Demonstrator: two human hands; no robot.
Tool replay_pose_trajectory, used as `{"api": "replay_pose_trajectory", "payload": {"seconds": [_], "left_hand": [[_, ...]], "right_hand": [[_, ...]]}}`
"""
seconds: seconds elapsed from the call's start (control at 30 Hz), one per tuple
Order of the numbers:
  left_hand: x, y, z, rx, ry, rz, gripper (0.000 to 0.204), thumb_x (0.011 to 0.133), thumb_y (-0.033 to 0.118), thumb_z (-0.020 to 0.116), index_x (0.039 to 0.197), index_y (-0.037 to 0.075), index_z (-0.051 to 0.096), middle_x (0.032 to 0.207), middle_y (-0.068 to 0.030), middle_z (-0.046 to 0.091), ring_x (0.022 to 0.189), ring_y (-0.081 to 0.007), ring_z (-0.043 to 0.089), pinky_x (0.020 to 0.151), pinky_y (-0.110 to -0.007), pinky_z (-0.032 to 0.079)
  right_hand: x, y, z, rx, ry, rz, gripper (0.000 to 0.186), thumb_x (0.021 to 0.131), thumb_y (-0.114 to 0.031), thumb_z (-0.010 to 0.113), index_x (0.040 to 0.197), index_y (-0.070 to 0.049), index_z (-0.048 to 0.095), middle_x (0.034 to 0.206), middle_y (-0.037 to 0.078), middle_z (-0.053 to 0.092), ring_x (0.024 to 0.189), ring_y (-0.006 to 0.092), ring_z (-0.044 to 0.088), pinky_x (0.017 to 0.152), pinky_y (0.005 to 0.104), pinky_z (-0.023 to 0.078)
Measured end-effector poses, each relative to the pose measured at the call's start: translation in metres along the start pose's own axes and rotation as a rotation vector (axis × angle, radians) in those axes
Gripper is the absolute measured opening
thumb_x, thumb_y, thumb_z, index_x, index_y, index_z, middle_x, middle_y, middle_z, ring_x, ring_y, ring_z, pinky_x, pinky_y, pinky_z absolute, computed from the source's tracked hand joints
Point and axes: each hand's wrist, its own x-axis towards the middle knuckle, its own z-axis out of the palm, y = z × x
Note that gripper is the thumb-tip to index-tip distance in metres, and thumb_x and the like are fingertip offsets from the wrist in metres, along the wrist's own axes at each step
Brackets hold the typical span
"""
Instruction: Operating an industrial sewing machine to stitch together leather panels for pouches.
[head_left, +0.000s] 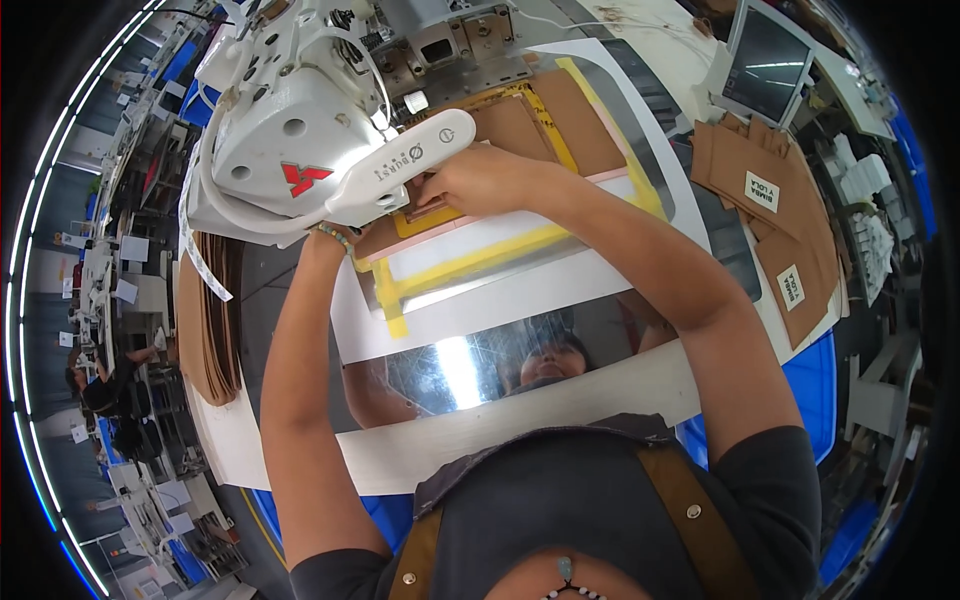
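My right hand [490, 182] is bent over the middle of a flat sewing template [470, 262] edged with yellow tape. Its fingers are curled and pressed together by the edge of a brown panel; what they pinch is hidden. Of my left hand [330, 236] only the wrist with a beaded bracelet and a bit of the hand show. The rest disappears below the white head of a sewing machine [290, 130], so its fingers cannot be seen. A brown leather-like panel [590, 125] lies in the template, beyond my right hand. The machine's white elongated cover [400, 165] hangs over both hands.
Brown pieces with white labels [765, 190] lie in a pile at the right, below a small screen [768, 62]. A stack of brown panels [210, 330] stands at the left. A shiny metal plate [470, 370] lies near me. Blue bins [810, 390] sit under the table.
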Motion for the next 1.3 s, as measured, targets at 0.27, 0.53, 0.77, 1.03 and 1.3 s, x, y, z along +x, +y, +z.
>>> {"api": "replay_pose_trajectory", "payload": {"seconds": [0.27, 0.53, 0.77, 1.03, 1.3], "left_hand": [[0.001, -0.030, -0.037, 0.981, 0.058, 0.230, 0.051, 0.100, 0.015, 0.069, 0.148, 0.005, 0.056, 0.141, -0.0132, 0.067, 0.130, -0.0252, 0.064, 0.112, -0.040, 0.052], [-0.027, -0.041, -0.040, 1.177, 0.119, 0.459, 0.048, 0.096, 0.008, 0.066, 0.142, 0.002, 0.060, 0.137, -0.0187, 0.069, 0.130, -0.0311, 0.065, 0.110, -0.039, 0.050], [-0.060, -0.028, -0.037, 0.949, 0.392, 0.259, 0.023, 0.094, 0.006, 0.060, 0.109, -0.006, 0.073, 0.091, -0.0181, 0.077, 0.088, -0.0292, 0.074, 0.086, -0.037, 0.056], [-0.113, -0.003, -0.003, 1.158, 0.221, 0.543, 0.022, 0.099, 0.007, 0.062, 0.113, -0.003, 0.074, 0.116, -0.0167, 0.074, 0.114, -0.0339, 0.067, 0.099, -0.039, 0.052], [-0.145, 0.003, 0.047, 1.269, 0.141, 0.562, 0.018, 0.099, 0.005, 0.066, 0.113, 0.001, 0.076, 0.123, -0.0136, 0.074, 0.120, -0.0336, 0.067, 0.102, -0.043, 0.053]], "right_hand": [[0.007, 0.000, 0.004, -0.062, 0.088, -0.035, 0.029, 0.095, -0.009, 0.063, 0.117, -0.012, 0.081, 0.126, 0.006, 0.070, 0.122, 0.0267, 0.064, 0.106, 0.0452, 0.049], [0.008, 0.001, 0.010, -0.221, 0.102, -0.038, 0.034, 0.094, -0.008, 0.058, 0.122, -0.010, 0.078, 0.140, 0.007, 0.065, 0.137, 0.0274, 0.055, 0.110, 0.0472, 0.048], [0.001, -0.002, 0.014, -0.209, 0.064, -0.134, 0.040, 0.092, -0.004, 0.057, 0.126, -0.012, 0.076, 0.141, 0.007, 0.065, 0.137, 0.0283, 0.056, 0.116, 0.0466, 0.046], [-0.015, -0.019, 0.004, -0.169, 0.068, -0.180, 0.034, 0.089, 0.000, 0.061, 0.117, -0.008, 0.078, 0.134, 0.007, 0.070, 0.128, 0.0290, 0.061, 0.111, 0.0435, 0.049], [-0.025, -0.029, 0.004, -0.170, -0.017, -0.200, 0.033, 0.090, -0.002, 0.062, 0.119, -0.007, 0.077, 0.137, 0.007, 0.069, 0.127, 0.0283, 0.061, 0.109, 0.0426, 0.051]]}}
